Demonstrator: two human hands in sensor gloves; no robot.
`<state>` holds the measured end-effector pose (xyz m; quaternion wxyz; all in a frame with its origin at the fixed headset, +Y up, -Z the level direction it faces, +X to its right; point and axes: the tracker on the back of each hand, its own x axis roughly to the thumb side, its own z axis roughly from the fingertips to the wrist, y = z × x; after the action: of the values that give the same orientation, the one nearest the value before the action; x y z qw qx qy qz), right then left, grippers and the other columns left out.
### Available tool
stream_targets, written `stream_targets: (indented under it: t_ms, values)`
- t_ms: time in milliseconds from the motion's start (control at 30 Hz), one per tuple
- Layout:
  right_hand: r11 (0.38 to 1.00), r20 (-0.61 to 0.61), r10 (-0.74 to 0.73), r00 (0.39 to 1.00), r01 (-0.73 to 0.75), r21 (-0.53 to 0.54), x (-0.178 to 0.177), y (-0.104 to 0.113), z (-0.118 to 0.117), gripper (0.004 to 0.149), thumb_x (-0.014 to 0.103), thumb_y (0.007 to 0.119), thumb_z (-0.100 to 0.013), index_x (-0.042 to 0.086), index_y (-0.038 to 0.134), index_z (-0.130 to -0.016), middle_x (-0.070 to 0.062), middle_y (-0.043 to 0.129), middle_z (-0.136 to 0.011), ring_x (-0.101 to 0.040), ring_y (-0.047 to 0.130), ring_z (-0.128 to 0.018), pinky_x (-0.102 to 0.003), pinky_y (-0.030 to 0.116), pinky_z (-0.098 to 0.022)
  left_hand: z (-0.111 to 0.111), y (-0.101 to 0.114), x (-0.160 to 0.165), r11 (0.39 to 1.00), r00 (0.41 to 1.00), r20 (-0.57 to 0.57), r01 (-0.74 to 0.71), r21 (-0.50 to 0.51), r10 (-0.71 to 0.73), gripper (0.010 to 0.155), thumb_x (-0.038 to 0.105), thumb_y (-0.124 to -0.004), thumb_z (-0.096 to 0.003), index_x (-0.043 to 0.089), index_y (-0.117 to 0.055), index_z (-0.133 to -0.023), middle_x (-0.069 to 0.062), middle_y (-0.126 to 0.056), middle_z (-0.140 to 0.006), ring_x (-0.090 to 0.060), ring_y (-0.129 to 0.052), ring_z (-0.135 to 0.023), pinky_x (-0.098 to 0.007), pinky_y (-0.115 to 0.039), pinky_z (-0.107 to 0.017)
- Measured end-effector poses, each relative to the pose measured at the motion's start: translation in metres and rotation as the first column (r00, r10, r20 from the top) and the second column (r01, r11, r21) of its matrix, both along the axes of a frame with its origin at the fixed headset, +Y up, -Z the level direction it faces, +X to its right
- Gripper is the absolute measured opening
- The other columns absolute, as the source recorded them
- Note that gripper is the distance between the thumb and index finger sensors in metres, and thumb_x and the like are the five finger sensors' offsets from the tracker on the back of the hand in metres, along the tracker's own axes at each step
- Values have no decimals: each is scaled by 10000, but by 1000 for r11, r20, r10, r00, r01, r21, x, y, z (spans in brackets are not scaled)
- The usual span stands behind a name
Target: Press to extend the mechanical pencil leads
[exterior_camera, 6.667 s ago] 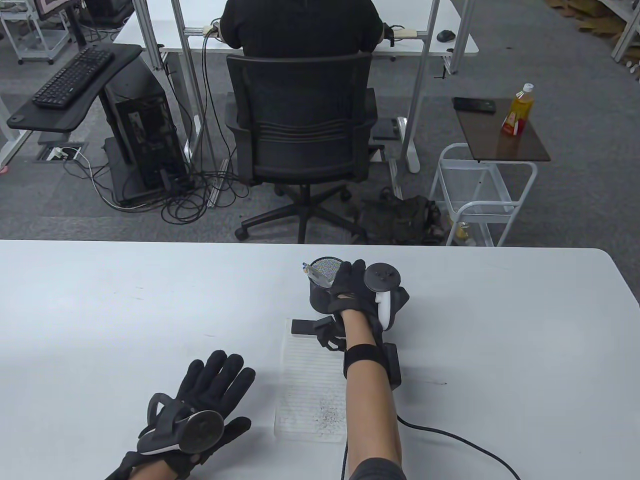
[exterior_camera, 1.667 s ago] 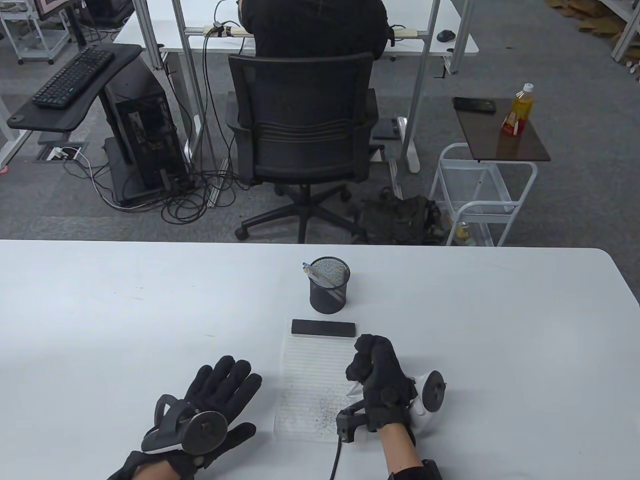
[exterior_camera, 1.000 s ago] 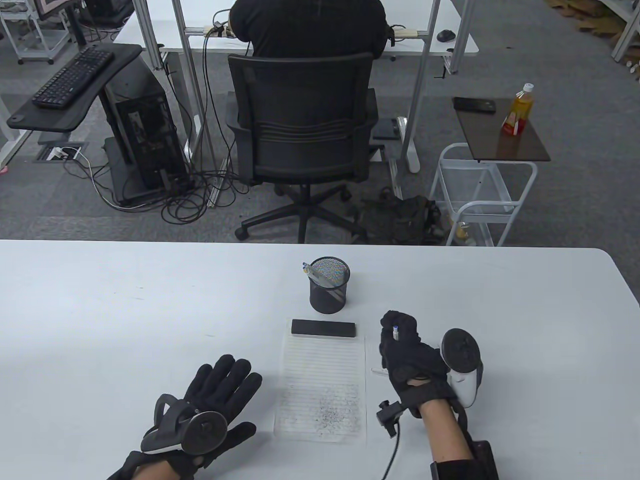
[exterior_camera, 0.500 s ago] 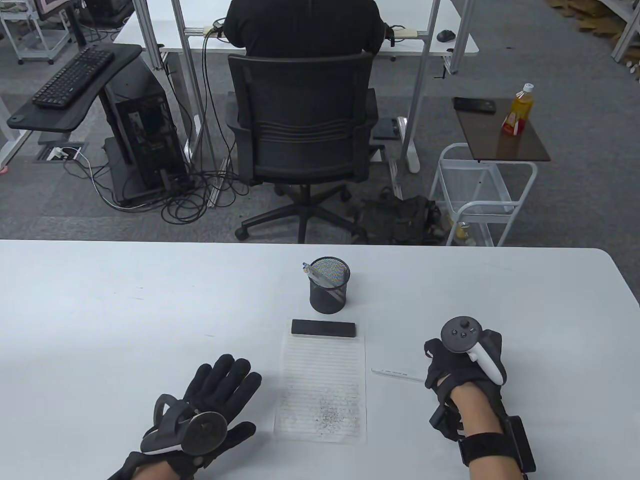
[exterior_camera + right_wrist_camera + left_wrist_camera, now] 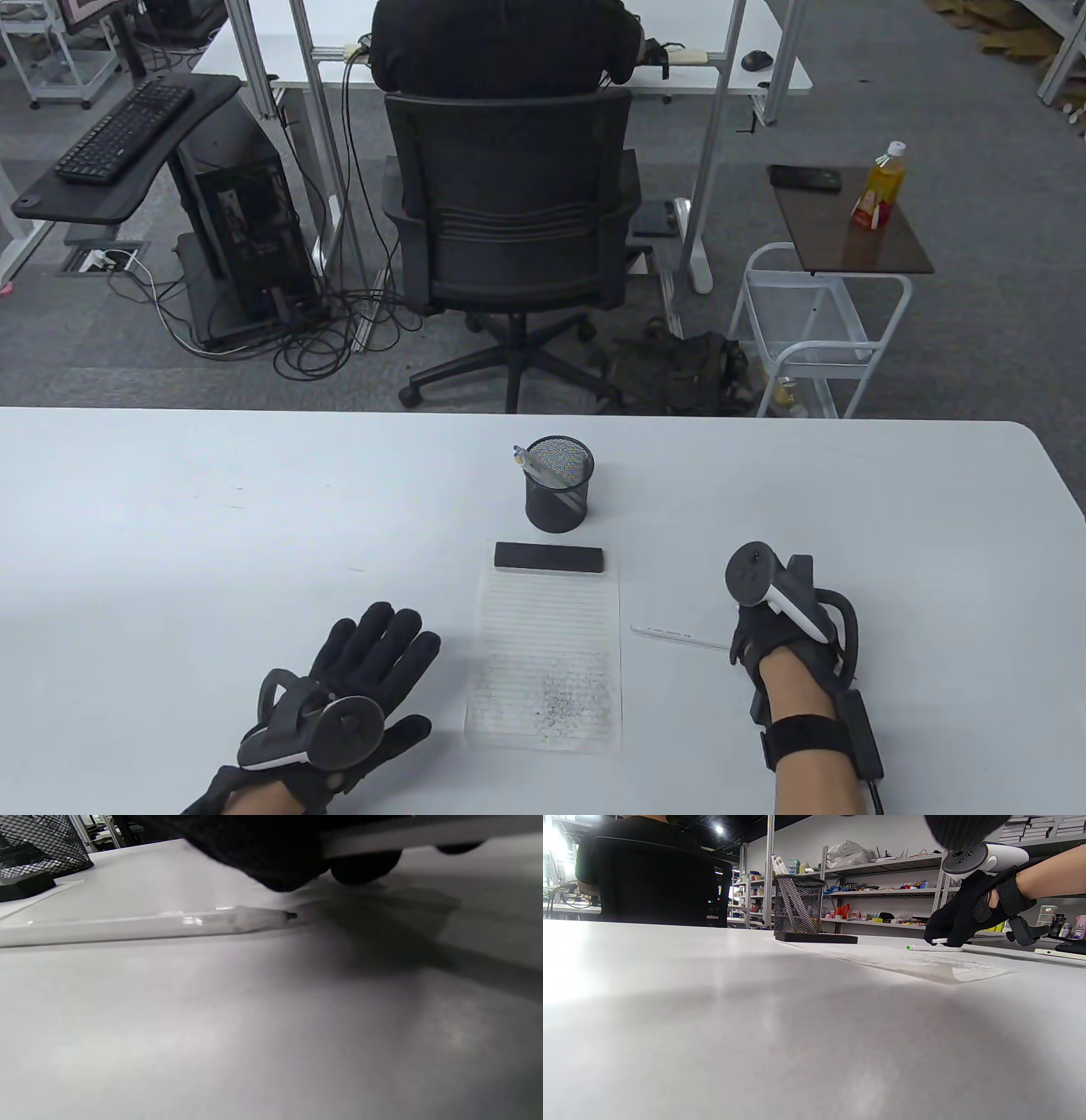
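Here the white mechanical pencil (image 5: 679, 635) is seen lying flat on the table (image 5: 170, 526), just right of the lined paper sheet (image 5: 545, 654), its long axis running roughly parallel to the table's near edge. One end lies close to the sheet's right edge; the other runs under the fingers of the right hand (image 5: 768, 628). In the right wrist view the tapered tip (image 5: 291, 916) is shown just below the gloved fingers (image 5: 360, 868), apparently bare of contact there. Whether the right-hand grip is pinching the barrel or merely resting over it cannot be told from these views; in the left wrist view the fingers (image 5: 950, 931) are seen low over the pencil (image 5: 935, 948).

The left hand (image 5: 356, 679) is laid flat with fingers spread on the table toward its near edge, left of the sheet and well apart from the pencil, so the right hand is judged to be the nearer one for any pickup and press.

Bare table surface is seen to the right of the right hand and behind it. The mesh pen cup (image 5: 558, 497), with another pencil-like item standing in it, is placed farther back toward the middle of the table, and a black bar (image 5: 550, 558) rests on the sheet's far edge; both are well apart from the pencil.
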<state>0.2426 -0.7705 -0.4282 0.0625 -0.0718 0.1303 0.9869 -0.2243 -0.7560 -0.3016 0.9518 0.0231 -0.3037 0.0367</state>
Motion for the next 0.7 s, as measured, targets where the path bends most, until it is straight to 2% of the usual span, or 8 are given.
stream_targets:
  t_ms: [267,533,700]
  values:
    - [999,36,13,999,-15,46,3,-1,-1,492,138,949,-434,44,808,-895,-219,829,-787,-440,922,-644,-647,792,-511,-1,-1,1,1000,1000,0,1,-9,-1,858,629,-673,-458,266,-326,-1154,-107,-297,-1212,-458,-288,-1123,-667,-344,-757]
    - [1000,47,-1,999,0,30,5,0,-1,477,150,937,-427,41,823,-877,-214,839,-765,-431,929,-625,-649,786,-513,-1,-1,1,1000,1000,-1,2,-8,-2,858,627,-675,-458,265,-328,-1154,-108,-300,-1211,-458,-293,-1122,-667,-348,-756]
    - [998,44,12,999,-15,55,5,0,-2,446,183,933,-428,55,861,-849,-200,878,-733,-420,955,-595,-652,786,-515,-1,0,1,1000,1000,-2,3,-10,-3,856,628,-674,-458,268,-328,-1154,-108,-300,-1211,-456,-292,-1123,-667,-348,-757]
